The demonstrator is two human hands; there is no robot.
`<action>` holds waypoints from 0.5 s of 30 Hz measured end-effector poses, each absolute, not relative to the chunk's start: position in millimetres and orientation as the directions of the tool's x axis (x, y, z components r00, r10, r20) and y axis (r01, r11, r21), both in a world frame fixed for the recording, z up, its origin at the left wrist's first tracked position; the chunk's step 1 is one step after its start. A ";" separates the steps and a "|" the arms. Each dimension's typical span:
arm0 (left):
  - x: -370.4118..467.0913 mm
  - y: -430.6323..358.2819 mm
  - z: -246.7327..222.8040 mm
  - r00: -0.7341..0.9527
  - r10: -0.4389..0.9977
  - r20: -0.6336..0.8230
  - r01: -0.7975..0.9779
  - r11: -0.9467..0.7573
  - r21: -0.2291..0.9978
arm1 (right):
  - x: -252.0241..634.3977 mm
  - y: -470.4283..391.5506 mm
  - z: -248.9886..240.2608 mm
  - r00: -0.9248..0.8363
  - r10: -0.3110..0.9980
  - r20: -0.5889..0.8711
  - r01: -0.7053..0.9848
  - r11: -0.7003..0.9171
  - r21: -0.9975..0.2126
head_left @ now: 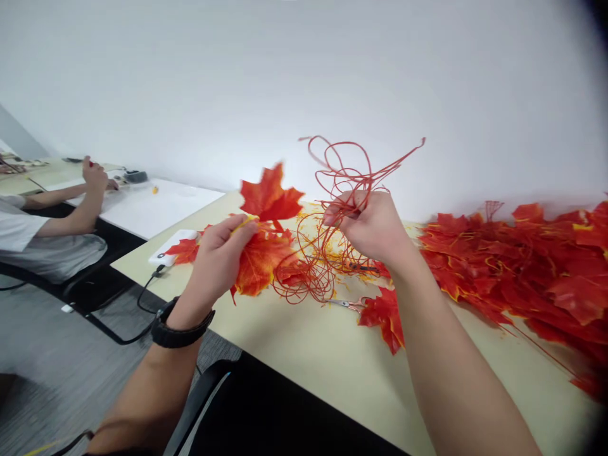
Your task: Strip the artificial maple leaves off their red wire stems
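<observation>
Here we are above the table (304, 342), both hands busy. Our left hand (218, 250) is closed on a few red-orange leaves (268, 196), one standing up past the fingertips, the others hanging below the thumb. Over on the right, our right hand (373, 218) is clenched around a bunch of red cord (349, 152); loops spring out above the fist and more spill down into a tangle on the tabletop.

How far along are we? We'd call it midway: a big heap of leaves (517, 272) lies to the right, one loose leaf (382, 316) sits by the scissors (349, 305), and the cord looks far from untangled. Nothing in sight looks like a finished piece, though we can't say whether the heap is handled or waiting.

Now for the murky bits. Just how many leaves we're pinching, we can't count. Our right forearm covers part of that loose leaf, and the heap runs off the right edge into blur. A small dark object (363, 268) behind the scissors is half lost among cord and yellow scraps (338, 240). Off left, a co-worker's hand (95, 175) is raised, its grip too small to read.
</observation>
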State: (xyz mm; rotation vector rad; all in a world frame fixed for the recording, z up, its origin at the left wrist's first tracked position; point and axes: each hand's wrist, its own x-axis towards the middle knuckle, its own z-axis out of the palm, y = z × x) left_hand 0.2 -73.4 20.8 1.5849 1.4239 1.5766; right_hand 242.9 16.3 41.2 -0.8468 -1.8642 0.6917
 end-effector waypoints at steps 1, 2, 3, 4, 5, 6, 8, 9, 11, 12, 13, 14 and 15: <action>-3.6 -73.0 19.9 -0.288 0.853 0.435 0.308 -0.348 0.885 | 244.6 15.8 43.4 -0.311 0.794 0.522 0.246 0.597 -0.763; -6.8 -72.0 19.5 -0.349 0.823 0.449 0.302 -0.355 0.885 | 246.0 15.1 45.4 -0.305 0.799 0.518 0.234 0.590 -0.773; -9.4 -70.7 19.7 -0.388 0.803 0.452 0.296 -0.356 0.886 | 247.3 14.3 47.2 -0.299 0.805 0.511 0.228 0.581 -0.781; -11.5 -69.3 20.3 -0.410 0.796 0.445 0.285 -0.351 0.892 | 248.6 13.7 48.8 -0.291 0.812 0.507 0.229 0.573 -0.787; -13.1 -68.1 21.3 -0.423 0.797 0.432 0.268 -0.346 0.899 | 250.1 13.4 50.2 -0.278 0.817 0.506 0.236 0.568 -0.788; -14.3 -67.2 22.3 -0.429 0.800 0.419 0.246 -0.343 0.907 | 251.8 13.4 51.2 -0.259 0.821 0.509 0.246 0.566 -0.787; -16.4 -66.9 23.7 -0.446 0.796 0.408 0.193 -0.360 0.913 | 256.1 14.5 52.8 -0.218 0.819 0.530 0.261 0.573 -0.777; -17.5 -67.5 23.7 -0.462 0.783 0.415 0.163 -0.385 0.908 | 258.5 15.4 53.4 -0.201 0.813 0.547 0.261 0.582 -0.770; -20.6 -69.3 22.2 -0.493 0.748 0.445 0.130 -0.442 0.888 | 263.2 17.5 54.5 -0.168 0.792 0.586 0.239 0.610 -0.756; -22.5 -70.3 20.8 -0.503 0.731 0.461 0.135 -0.460 0.877 | 265.3 18.5 55.0 -0.157 0.781 0.605 0.218 0.624 -0.750; -24.6 -71.2 19.2 -0.506 0.722 0.472 0.154 -0.463 0.873 | 266.9 19.3 55.5 -0.143 0.770 0.622 0.195 0.638 -0.745; -26.8 -72.1 17.5 -0.498 0.724 0.478 0.185 -0.450 0.874 | 268.2 20.0 55.9 -0.140 0.762 0.633 0.184 0.648 -0.739; -29.0 -72.7 15.8 -0.481 0.735 0.477 0.226 -0.422 0.878 | 269.2 20.6 56.0 -0.140 0.756 0.640 0.182 0.655 -0.734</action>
